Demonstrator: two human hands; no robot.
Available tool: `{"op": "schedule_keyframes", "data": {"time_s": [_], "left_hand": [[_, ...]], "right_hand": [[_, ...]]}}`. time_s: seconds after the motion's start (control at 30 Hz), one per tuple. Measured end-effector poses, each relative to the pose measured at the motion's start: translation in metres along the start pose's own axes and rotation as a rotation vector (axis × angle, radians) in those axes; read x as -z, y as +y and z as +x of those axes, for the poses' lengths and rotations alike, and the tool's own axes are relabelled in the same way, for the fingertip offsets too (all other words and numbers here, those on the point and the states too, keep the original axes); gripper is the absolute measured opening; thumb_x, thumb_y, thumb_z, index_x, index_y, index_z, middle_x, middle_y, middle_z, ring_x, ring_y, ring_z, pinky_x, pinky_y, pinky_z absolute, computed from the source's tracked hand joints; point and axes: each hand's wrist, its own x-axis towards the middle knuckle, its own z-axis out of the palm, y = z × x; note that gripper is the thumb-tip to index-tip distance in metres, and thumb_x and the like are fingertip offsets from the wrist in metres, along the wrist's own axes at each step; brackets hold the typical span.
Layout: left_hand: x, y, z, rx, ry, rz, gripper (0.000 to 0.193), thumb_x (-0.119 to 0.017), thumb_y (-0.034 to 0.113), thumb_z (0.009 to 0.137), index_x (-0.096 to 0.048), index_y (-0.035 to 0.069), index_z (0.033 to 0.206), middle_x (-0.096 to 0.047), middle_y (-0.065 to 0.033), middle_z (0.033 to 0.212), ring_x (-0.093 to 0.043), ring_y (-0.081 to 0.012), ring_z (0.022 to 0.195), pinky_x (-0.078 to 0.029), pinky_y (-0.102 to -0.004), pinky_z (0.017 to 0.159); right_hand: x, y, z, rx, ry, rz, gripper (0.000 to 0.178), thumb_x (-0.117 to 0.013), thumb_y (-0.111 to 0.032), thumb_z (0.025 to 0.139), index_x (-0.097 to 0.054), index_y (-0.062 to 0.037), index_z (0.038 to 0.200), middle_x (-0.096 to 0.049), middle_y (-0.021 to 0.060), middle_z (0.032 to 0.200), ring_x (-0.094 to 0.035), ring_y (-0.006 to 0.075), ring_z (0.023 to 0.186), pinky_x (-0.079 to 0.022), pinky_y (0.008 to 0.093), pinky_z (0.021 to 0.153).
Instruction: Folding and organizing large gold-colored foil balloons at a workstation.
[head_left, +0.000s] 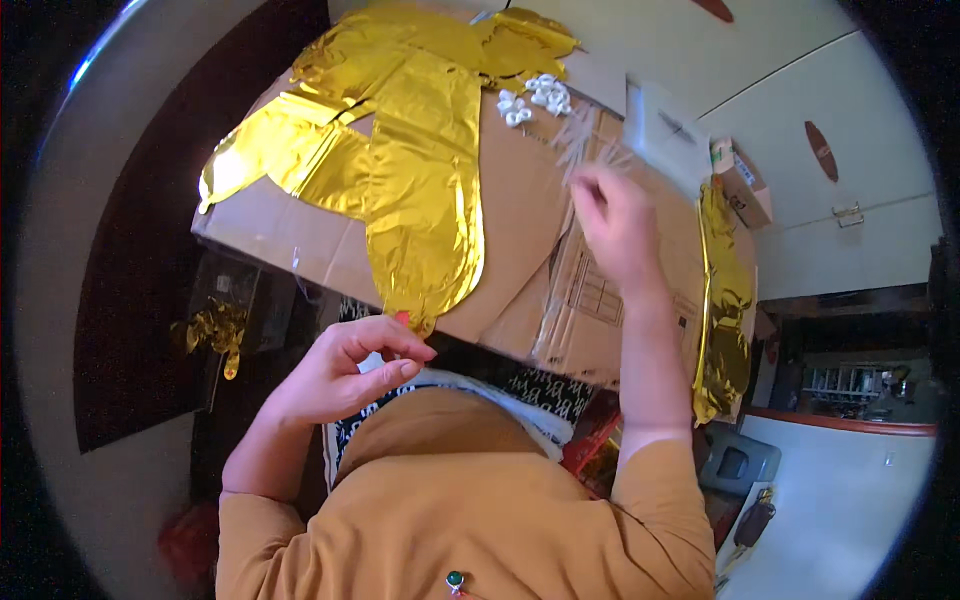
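Head view, looking down: my left hand (350, 368) hangs in front of the near edge of a cardboard box (525, 240), just below the rounded end of a long gold foil sheet (425, 190). Thumb and forefinger bent, a narrow gap at the tips; cannot tell whether anything thin is caught there. A small red patch (403, 319) shows at the sheet's near end. The sheet lies flat on the box, left of centre, meeting more gold foil (350, 50) at the far side. My right hand (618, 225) is over the box's right half, fingers curled, thumb close to forefinger, beside scattered clear strips (575, 140); cannot tell if a strip is pinched. Beyond the strips, white ring-like pieces (548, 93) in a loose pile. Another gold foil strip (725, 300) drapes along the right edge, near a small carton (740, 182).
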Motion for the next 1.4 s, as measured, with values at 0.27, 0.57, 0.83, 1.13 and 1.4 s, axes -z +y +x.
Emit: {"op": "schedule_keyframes", "data": {"time_s": [0.27,0.57,0.83,1.13,1.4], "left_hand": [[-0.012,-0.072,-0.002,0.187,-0.155,0.531,0.021,-0.062,0.018,0.082,-0.068,0.002,0.094,-0.068,-0.0137,0.085,-0.065,-0.0266,0.078,-0.051,-0.0359,0.070],[-0.013,-0.183,-0.002,0.222,-0.345,0.816,0.023,-0.064,0.028,0.076,-0.070,0.007,0.086,-0.067,-0.0165,0.083,-0.064,-0.0336,0.076,-0.052,-0.0408,0.070],[-0.012,-0.192,-0.010,0.276,-0.192,0.614,0.017,-0.062,0.017,0.080,-0.071,0.004,0.085,-0.069,-0.0130,0.079,-0.066,-0.0232,0.070,-0.052,-0.0344,0.068],[-0.013,-0.187,-0.010,0.356,0.025,0.388,0.020,-0.064,0.017,0.083,-0.070,-0.001,0.089,-0.065,-0.0064,0.069,-0.056,-0.0090,0.062,-0.047,-0.0265,0.059],[-0.017,-0.167,-0.011,0.240,0.067,0.361,0.020,-0.065,0.017,0.085,-0.068,-0.002,0.090,-0.064,-0.0057,0.075,-0.056,-0.0083,0.066,-0.046,-0.0267,0.058]], "right_hand": [[-0.077,-0.017,-0.233,-0.484,-0.701,0.281,0.029,-0.061,-0.027,0.083,-0.066,-0.0019,0.097,-0.063,0.0176,0.095,-0.061,0.0312,0.091,-0.049,0.0379,0.080],[-0.147,0.026,-0.292,-0.499,-0.664,0.451,0.021,-0.068,-0.021,0.078,-0.069,-0.0030,0.089,-0.068,0.0100,0.078,-0.063,0.0144,0.069,-0.050,0.0309,0.066],[-0.144,0.027,-0.289,-0.483,-0.593,0.487,0.023,-0.063,-0.022,0.084,-0.069,-0.0016,0.093,-0.069,0.0119,0.085,-0.065,0.0171,0.077,-0.050,0.0312,0.072],[-0.137,0.011,-0.258,-0.490,-0.693,0.492,0.029,-0.062,-0.029,0.084,-0.068,-0.0043,0.096,-0.068,0.0138,0.094,-0.064,0.0267,0.088,-0.049,0.0368,0.081],[-0.135,-0.017,-0.238,-0.391,-0.681,0.571,0.025,-0.063,-0.026,0.082,-0.068,-0.0046,0.094,-0.067,0.0144,0.092,-0.064,0.0246,0.083,-0.050,0.0350,0.075]]}}
